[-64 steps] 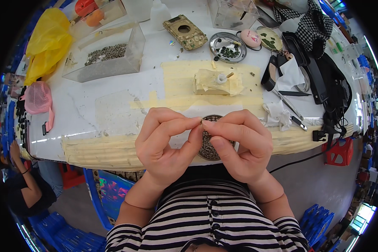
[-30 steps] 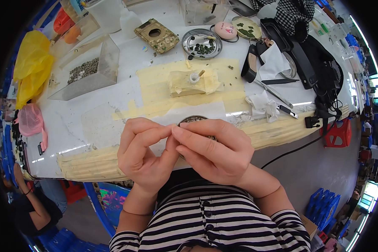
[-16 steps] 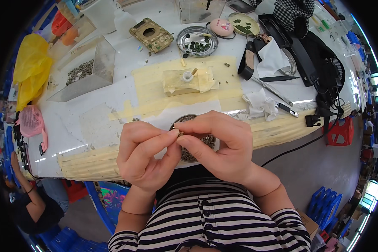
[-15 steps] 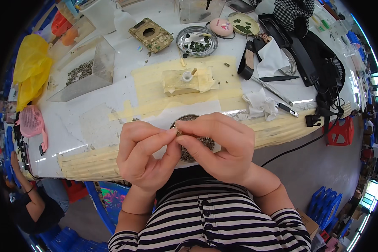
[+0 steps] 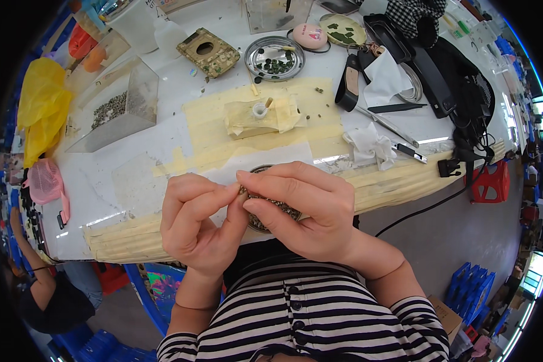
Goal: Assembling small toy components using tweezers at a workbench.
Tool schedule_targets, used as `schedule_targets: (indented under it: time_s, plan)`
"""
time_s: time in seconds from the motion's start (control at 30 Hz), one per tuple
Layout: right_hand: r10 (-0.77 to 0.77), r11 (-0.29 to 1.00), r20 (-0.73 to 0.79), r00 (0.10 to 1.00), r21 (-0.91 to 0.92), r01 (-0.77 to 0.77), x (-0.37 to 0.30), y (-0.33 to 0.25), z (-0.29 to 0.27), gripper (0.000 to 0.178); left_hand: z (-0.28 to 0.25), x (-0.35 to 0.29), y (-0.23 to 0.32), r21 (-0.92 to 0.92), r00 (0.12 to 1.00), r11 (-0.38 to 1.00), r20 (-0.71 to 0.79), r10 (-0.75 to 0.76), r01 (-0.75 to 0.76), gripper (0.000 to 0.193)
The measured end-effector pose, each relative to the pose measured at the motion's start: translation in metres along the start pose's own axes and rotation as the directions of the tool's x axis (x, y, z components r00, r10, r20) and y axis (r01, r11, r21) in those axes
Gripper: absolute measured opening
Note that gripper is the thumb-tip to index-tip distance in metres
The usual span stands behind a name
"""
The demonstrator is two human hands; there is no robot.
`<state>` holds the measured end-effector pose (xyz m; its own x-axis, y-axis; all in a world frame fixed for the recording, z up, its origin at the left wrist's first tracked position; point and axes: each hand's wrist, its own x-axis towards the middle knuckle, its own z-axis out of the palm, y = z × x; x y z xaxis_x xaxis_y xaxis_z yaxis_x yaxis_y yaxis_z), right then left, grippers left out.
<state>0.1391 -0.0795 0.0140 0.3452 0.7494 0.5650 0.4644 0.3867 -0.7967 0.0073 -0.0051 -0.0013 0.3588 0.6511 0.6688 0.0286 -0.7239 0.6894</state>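
Fingertips of my left hand [image 5: 202,223] and my right hand [image 5: 304,208] meet in a pinch at the table's front edge. Between them is a tiny brownish piece [image 5: 243,190], mostly covered by the fingers, too small to name. Right under the hands sits a round dish [image 5: 291,212] filled with many small brown-grey parts; the right hand hides much of it. Just beyond, a small white pot [image 5: 260,110] with a short stick in it stands on a block wrapped in cream masking tape [image 5: 235,123].
A camouflage model tank hull [image 5: 217,51] and a round metal tray [image 5: 298,69] of dark green pieces lie at the back. Left is a clear bin [image 5: 96,139] of small parts. Tweezers [image 5: 398,130], a cutter knife [image 5: 411,153] and crumpled tissue [image 5: 371,148] lie right. Another person's arm [image 5: 27,241] shows far left.
Both hands have shifted slightly left in the picture, as have the things on the table. My fingers keep their pinch on the tiny piece.
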Motion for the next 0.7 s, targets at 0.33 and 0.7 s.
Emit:
schedule_targets:
  time_s: [0.33, 0.7]
  plan:
    - [0.401, 0.816, 0.205, 0.893, 0.363, -0.45, -0.001, 0.0, -0.011, 0.01, -0.001, 0.002, 0.003, 0.023, 0.992, 0.994, 0.073, 0.104, -0.106, 0.028]
    - [0.527, 0.508, 0.392, 0.754, 0.566, -0.65, 0.0, -0.006, -0.013, 0.012, -0.004, 0.002, 0.001, -0.112, 0.994, 0.992, 0.085, 0.069, -0.059, 0.023]
